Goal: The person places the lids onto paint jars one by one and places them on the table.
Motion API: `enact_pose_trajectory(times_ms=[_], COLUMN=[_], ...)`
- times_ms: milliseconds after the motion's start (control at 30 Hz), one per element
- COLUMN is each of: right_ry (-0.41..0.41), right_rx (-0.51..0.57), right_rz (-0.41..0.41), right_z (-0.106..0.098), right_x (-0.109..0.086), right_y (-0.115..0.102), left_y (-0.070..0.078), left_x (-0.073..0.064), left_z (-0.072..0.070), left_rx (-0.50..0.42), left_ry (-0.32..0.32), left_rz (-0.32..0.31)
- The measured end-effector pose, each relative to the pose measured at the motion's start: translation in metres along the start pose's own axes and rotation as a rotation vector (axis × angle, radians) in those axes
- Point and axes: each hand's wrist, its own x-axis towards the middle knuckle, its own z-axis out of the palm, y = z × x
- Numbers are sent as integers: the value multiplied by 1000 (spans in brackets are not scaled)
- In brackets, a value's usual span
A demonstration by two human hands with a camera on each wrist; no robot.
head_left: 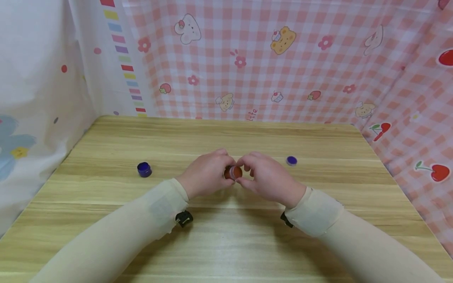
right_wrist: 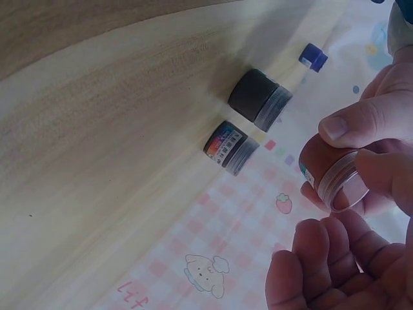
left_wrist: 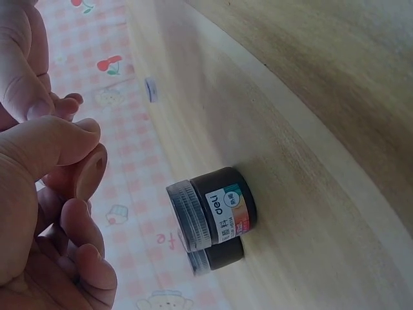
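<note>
A small paint jar with reddish-brown paint [right_wrist: 319,160] is tipped on its side between the two hands, above the table. My left hand [head_left: 209,173] grips the jar's body with its thumb and fingers. At the jar's mouth sits a clear ribbed lid [right_wrist: 338,181], facing right. My right hand [head_left: 270,177] pinches this lid's rim between thumb and index finger, its other fingers curled loosely. In the left wrist view the jar's round brown base [left_wrist: 92,169] shows between the left thumb and fingers.
Two dark jars with clear lids [left_wrist: 226,203] [right_wrist: 231,147] stand on the wooden table, hidden behind the hands in the head view. An open blue-purple paint jar [head_left: 144,169] stands to the left. To the right lies a purple-stained lid [head_left: 291,160]. Patterned cloth [head_left: 255,74] hangs around the table.
</note>
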Motion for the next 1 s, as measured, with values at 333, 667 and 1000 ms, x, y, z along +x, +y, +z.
enact_pose_trajectory(times_ms=[333, 667, 1000], right_ry=[-5, -12, -8], right_rx=[-5, -19, 0], right_rz=[3, 8, 6], right_z=[1, 2, 2], right_x=[1, 1, 1], right_y=[0, 0, -1], left_y=[0, 0, -1], left_x=[0, 0, 0], left_z=[-1, -1, 0], left_rx=[-15, -15, -26], left_ry=[0, -5, -12], left_rz=[0, 3, -9])
